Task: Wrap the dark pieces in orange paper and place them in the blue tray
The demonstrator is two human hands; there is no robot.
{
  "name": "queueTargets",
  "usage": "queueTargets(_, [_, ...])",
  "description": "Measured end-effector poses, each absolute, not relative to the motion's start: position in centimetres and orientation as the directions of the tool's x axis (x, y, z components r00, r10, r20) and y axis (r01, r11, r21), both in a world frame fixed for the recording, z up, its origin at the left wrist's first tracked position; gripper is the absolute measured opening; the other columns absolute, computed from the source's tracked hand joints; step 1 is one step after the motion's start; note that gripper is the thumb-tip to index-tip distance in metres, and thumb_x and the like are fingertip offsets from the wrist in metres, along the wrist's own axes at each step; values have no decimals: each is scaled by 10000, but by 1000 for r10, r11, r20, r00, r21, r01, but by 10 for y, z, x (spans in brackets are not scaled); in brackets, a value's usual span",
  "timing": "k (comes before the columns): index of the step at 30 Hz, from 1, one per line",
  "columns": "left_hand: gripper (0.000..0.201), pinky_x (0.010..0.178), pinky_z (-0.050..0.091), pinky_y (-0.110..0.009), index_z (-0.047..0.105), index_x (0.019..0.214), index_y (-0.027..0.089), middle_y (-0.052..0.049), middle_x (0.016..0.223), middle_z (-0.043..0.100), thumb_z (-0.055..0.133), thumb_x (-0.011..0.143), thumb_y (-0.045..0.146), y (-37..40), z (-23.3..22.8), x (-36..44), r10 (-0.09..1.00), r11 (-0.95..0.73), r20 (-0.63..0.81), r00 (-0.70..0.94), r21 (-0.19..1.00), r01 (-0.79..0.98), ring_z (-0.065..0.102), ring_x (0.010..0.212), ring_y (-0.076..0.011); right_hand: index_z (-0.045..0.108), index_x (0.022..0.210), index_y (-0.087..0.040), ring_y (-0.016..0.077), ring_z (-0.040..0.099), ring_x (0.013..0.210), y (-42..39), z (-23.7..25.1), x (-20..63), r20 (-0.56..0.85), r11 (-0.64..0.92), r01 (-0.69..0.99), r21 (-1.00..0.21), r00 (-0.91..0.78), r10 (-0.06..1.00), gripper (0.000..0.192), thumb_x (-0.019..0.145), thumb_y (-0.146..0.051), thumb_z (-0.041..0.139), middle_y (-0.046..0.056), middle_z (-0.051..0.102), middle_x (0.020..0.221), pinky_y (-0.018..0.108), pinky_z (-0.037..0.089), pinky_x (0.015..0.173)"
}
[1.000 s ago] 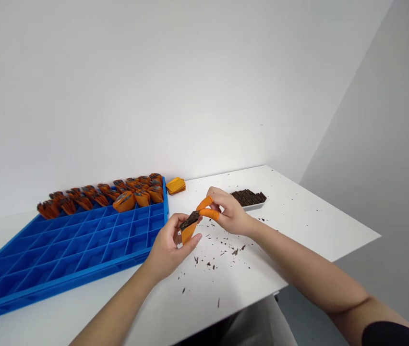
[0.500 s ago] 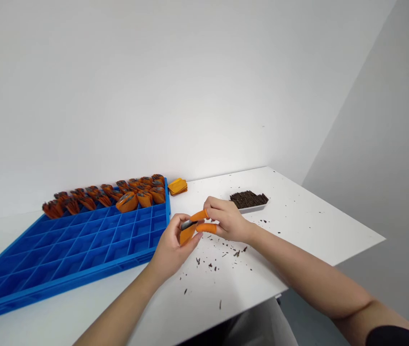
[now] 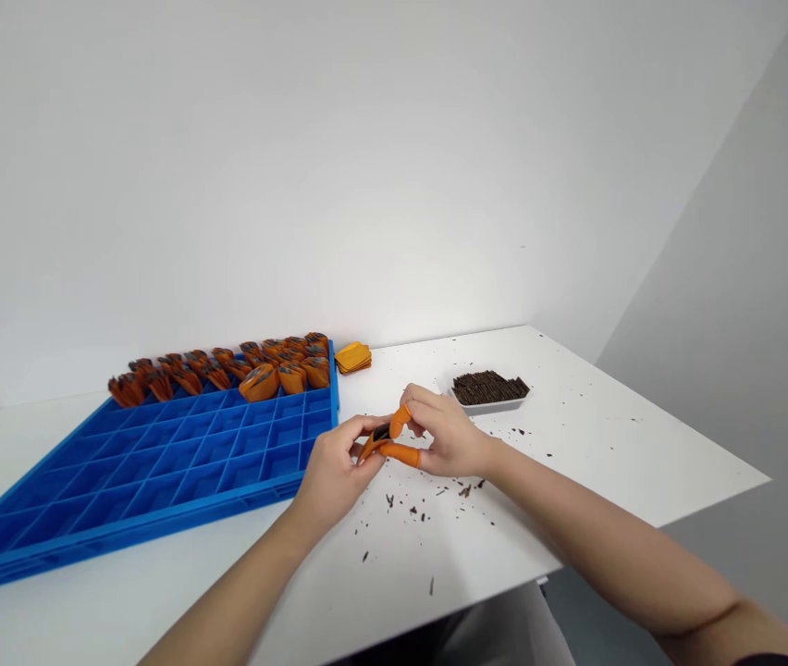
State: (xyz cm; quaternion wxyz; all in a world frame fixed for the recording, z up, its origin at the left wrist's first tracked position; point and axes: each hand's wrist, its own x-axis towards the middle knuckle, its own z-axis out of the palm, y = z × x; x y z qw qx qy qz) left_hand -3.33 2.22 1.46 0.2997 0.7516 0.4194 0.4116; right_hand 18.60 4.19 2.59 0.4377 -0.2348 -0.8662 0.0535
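Note:
My left hand (image 3: 330,470) and my right hand (image 3: 444,441) meet above the white table (image 3: 595,444), both pinching one small orange pouch (image 3: 371,445) with dark brown material at its mouth. Orange finger cots cover my right thumb and forefinger, which press on the pouch's top. The left fingers wrap the pouch from below and behind.
A blue compartment tray (image 3: 151,472) lies at the left, its far rows filled with several orange pouches (image 3: 262,379). A stack of flat orange pouches (image 3: 353,357) sits beyond it. A small white dish of dark brown pieces (image 3: 489,389) stands to the right. Dark crumbs (image 3: 428,504) litter the table.
Both hands have dropped lower and closer together. The dark material that stuck out of the pouch a second ago is now mostly pressed inside it. The view has shifted slightly.

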Motion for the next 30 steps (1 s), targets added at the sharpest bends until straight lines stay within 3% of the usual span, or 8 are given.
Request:
queueTargets(8, [181,668,476,-254,766,945,214,26,805,761,630,830,180,22,17,-35,871,-490,382,309,726,482,656,699,-154,620,996,-225,92,502,637,42,21,184,714,873,379,-307,-515,475,210,950,-376,758,-4,535,894,244,407,555])
queueTargets(13, [162,668,476,-256,764,929,207,15,836,776,634,832,206,23,16,-35,876,-481,372,307,721,499,677,727,-165,637,1028,-227,100,493,635,41,18,182,701,865,376,-332,-515,493,149,981,-344,716,-2,536,880,253,423,567])
queueTargets(22, [153,674,495,-271,753,949,208,3,860,796,636,862,254,24,17,-37,877,-480,397,270,714,510,712,744,-184,644,1022,-222,106,483,633,43,13,179,764,867,430,-250,-463,450,168,998,-377,702,13,568,890,259,390,544])
queueTargets(30, [158,683,525,-279,757,950,205,-2,858,804,641,844,219,24,16,-38,858,-504,460,227,676,537,715,726,-184,618,956,-222,110,488,667,41,12,175,728,846,412,-339,-455,513,204,995,-407,694,14,532,925,264,410,552])
